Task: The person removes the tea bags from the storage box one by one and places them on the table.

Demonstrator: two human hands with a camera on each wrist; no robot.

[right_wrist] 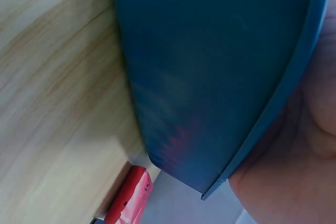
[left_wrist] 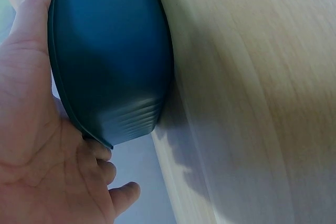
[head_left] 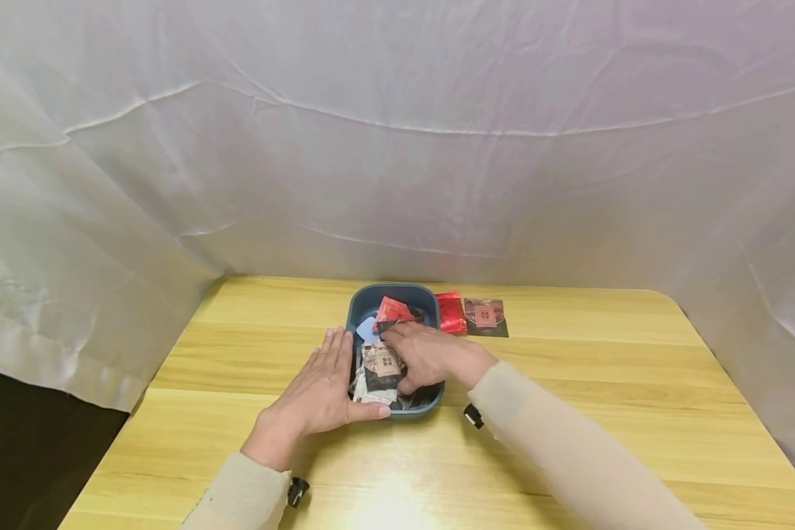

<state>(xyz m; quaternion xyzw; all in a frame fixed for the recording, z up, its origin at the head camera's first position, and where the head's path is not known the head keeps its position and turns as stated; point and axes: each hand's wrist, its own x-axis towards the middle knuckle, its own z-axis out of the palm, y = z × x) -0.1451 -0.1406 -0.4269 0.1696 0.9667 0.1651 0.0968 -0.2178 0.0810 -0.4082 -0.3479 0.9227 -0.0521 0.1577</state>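
A dark blue plastic bin [head_left: 397,288] stands on the table with several small packets inside. My left hand [head_left: 318,390] rests along its left rim, fingers straight and the thumb across the near rim; in the left wrist view the palm [left_wrist: 37,150] lies against the rim. My right hand [head_left: 427,357] reaches over the right rim into the bin. Its fingers touch the packets around a black packet with a beige label [head_left: 384,364]; whether they pinch one is hidden. A red packet [head_left: 392,313], a pale blue piece [head_left: 367,329] and whitish packets [head_left: 374,395] lie around it.
Just right of the bin, a shiny red packet [head_left: 451,313] lies on the wooden table [head_left: 570,412], beside a flat black packet with a reddish label [head_left: 486,316]. A pale cloth curtain [head_left: 397,184] hangs behind the table and along its sides.
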